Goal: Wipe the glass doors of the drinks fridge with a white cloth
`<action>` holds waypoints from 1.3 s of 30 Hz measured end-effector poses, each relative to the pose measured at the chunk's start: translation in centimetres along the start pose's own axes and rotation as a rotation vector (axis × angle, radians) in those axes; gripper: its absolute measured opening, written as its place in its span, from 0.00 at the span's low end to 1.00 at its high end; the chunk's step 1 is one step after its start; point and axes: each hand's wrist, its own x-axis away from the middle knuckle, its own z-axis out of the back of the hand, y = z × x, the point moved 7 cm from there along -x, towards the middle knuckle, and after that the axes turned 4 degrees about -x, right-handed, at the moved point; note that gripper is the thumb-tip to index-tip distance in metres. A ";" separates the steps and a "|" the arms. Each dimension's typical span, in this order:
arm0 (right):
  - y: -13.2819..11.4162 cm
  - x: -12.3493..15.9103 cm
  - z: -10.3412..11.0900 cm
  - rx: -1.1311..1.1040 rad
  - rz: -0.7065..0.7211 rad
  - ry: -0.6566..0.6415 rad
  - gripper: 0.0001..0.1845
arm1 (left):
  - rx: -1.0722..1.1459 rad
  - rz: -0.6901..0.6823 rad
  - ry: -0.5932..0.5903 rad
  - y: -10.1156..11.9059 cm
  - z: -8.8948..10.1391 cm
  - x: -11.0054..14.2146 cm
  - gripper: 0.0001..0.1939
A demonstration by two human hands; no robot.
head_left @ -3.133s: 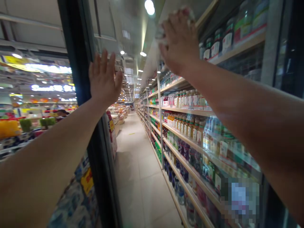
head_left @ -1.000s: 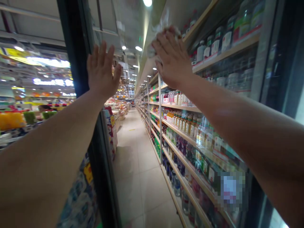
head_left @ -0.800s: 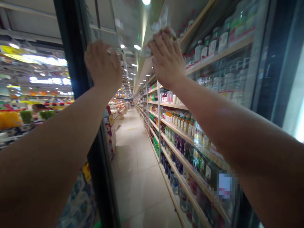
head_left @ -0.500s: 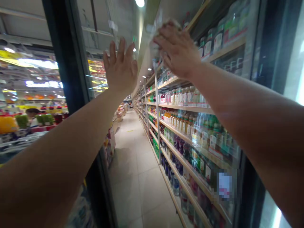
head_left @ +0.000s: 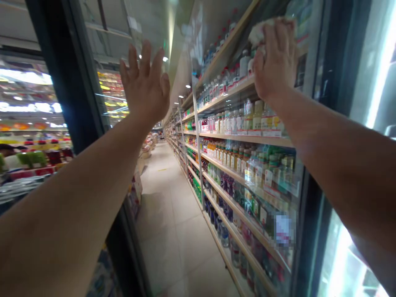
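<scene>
Two hands up at a glass pane (head_left: pixel 196 53). Left hand (head_left: pixel 145 84): wide open, fingers spread, palm toward the glass, with no object visible in it. Right hand (head_left: pixel 275 62): higher, well apart from left, mostly open, fingers nearly straight, thumb out, over a crumpled pale cloth (head_left: pixel 257 35). Cloth at upper right of the pane, between fingers and glass, poking out past fingertips and thumb side. Firmness of grip: cannot tell. Dark frame (head_left: pixel 58 62) beyond left forearm. In the glass, through it or mirrored, cannot tell which: wooden shelves (head_left: pixel 247 139) with rows of bottles (head_left: pixel 235 159), beside a pale tiled floor (head_left: pixel 161 194).
</scene>
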 end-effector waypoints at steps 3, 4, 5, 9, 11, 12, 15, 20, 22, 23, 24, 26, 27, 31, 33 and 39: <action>0.4 0.7 -0.1 -0.026 -0.016 -0.067 0.36 | -0.199 -0.038 0.086 0.2 0.4 0.0 0.36; -0.4 1.1 -0.4 -0.059 0.081 -0.119 0.36 | -0.259 -0.048 0.099 0.3 0.4 0.0 0.35; -1.3 1.5 -0.6 -0.092 0.187 -0.166 0.36 | -0.310 -0.050 0.101 0.3 0.4 0.0 0.35; -0.2 1.0 0.2 -0.127 0.165 -0.116 0.31 | -0.377 -0.027 0.092 0.6 0.3 0.0 0.35; 1.8 0.7 0.8 -0.074 -0.074 -0.009 0.32 | -0.353 -0.025 0.090 0.9 0.4 0.0 0.35; 2.0 0.9 0.8 -0.041 -0.141 0.012 0.33 | -0.336 -0.019 0.093 1.1 0.5 0.1 0.35; -1.0 1.9 -0.1 0.003 0.049 -0.092 0.36 | -0.296 -0.004 0.086 1.3 0.6 0.1 0.35; -3.9 1.3 -0.9 -0.027 0.233 -0.159 0.30 | -0.397 -0.029 0.092 1.3 0.5 0.0 0.35; -2.6 0.2 -0.8 0.008 -0.008 -0.120 0.31 | -0.437 -0.038 0.093 1.2 0.4 0.0 0.35; -2.5 0.2 -1.0 0.025 -0.080 -0.118 0.32 | -0.443 -0.039 0.091 1.2 0.4 0.0 0.36; -3.1 0.3 -1.2 0.030 -0.073 -0.130 0.33 | -0.439 -0.041 0.087 1.1 0.5 0.0 0.36; -5.8 1.3 -1.8 -0.002 0.126 -0.184 0.33 | -0.399 -0.032 0.078 1.0 0.5 -0.1 0.35; -7.2 2.0 -2.1 -0.032 0.245 -0.220 0.33 | -0.371 -0.029 0.071 0.9 0.5 -0.1 0.35; -8.2 2.4 -2.6 -0.087 0.312 -0.207 0.32 | -0.282 -0.061 0.106 0.5 0.5 -0.1 0.34; -6.8 1.4 -2.4 -0.087 0.142 -0.081 0.35 | -0.314 -0.064 0.123 0.3 0.5 0.0 0.35; -9.9 2.3 -4.3 -0.259 0.420 -0.238 0.32 | -0.314 -0.083 0.116 0.3 0.5 0.1 0.34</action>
